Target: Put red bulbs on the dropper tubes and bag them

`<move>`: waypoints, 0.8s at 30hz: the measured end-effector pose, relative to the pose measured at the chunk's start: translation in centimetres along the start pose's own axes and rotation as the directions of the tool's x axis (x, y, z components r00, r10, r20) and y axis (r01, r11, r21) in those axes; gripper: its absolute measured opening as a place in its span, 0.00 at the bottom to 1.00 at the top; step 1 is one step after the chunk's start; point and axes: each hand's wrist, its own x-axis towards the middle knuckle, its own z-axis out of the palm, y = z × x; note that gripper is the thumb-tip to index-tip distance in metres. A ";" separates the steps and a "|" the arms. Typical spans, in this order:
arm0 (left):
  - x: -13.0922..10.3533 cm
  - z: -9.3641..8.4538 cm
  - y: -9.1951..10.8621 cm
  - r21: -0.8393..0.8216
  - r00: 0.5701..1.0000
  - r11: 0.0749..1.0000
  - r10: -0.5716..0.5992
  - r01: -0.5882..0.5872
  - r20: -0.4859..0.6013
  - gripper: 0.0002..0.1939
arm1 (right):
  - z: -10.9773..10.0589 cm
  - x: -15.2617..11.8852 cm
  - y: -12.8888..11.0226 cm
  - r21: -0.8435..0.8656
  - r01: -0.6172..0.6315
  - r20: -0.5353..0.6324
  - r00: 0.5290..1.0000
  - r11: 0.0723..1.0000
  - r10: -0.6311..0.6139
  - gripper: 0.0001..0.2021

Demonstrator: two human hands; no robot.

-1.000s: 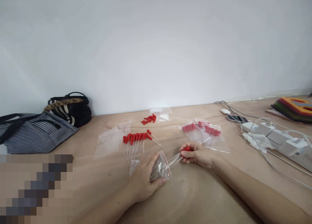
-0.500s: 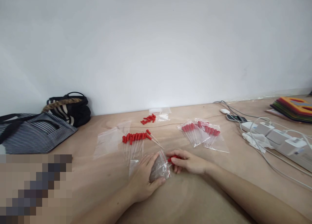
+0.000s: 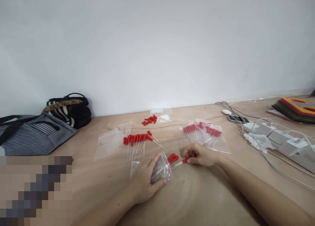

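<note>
My left hand (image 3: 145, 178) rests on a clear zip bag (image 3: 161, 170) with a red seal line, its thumb and fingers holding the bag against the table. Two red dropper bulbs (image 3: 173, 158) stick out at the bag's mouth. My right hand (image 3: 200, 154) pinches the red bulb of a glass dropper (image 3: 180, 163) just right of the bag; its clear tube points left toward the mouth. Beyond my left hand lies a row of red-bulbed droppers (image 3: 135, 139), with one slanted dropper (image 3: 156, 140) at its right end.
Filled bags of droppers (image 3: 201, 134) lie behind my right hand. Empty clear bags (image 3: 108, 142) are at left. Loose red bulbs (image 3: 149, 120) sit near clear tubes (image 3: 164, 117) by the wall. A power strip (image 3: 280, 140) with cables stands right, striped bags (image 3: 39, 135) left.
My right hand has moved right, away from the bag's mouth, with a single dropper in its fingertips. Two red bulbs now show at the mouth. My left hand stays put.
</note>
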 end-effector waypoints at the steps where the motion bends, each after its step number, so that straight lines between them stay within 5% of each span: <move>1: 0.0 0.1 -0.1 0.001 1.000 1.000 0.001 -0.001 -0.005 0.36 | -0.8 -0.2 0.2 -0.029 0.022 0.019 1.000 0.999 -0.022 0.05; 5: -0.1 0.4 -0.5 0.006 1.000 1.000 0.024 -0.024 -0.020 0.36 | -3.4 -1.0 0.7 -0.013 0.067 0.010 0.998 0.998 -0.067 0.06; 9: 0.0 0.3 -0.5 0.008 1.000 1.000 0.025 -0.025 -0.010 0.36 | -3.6 -1.0 0.3 -0.025 0.091 -0.039 0.995 0.996 -0.092 0.06; 14: 0.0 0.2 -0.3 0.025 0.999 0.999 0.031 -0.031 -0.016 0.36 | -0.6 -0.3 -1.1 -0.154 0.164 -0.027 0.985 0.974 -0.170 0.05; 18: -0.1 0.2 -0.2 0.021 0.997 0.998 0.061 -0.061 -0.036 0.36 | 2.9 0.2 -2.0 -0.076 0.287 -0.017 0.957 0.955 -0.289 0.07; 24: 0.0 -0.1 0.4 0.035 0.999 0.999 0.032 -0.031 -0.027 0.34 | 4.0 1.4 -1.1 -0.156 0.103 -0.363 0.919 0.983 -0.153 0.14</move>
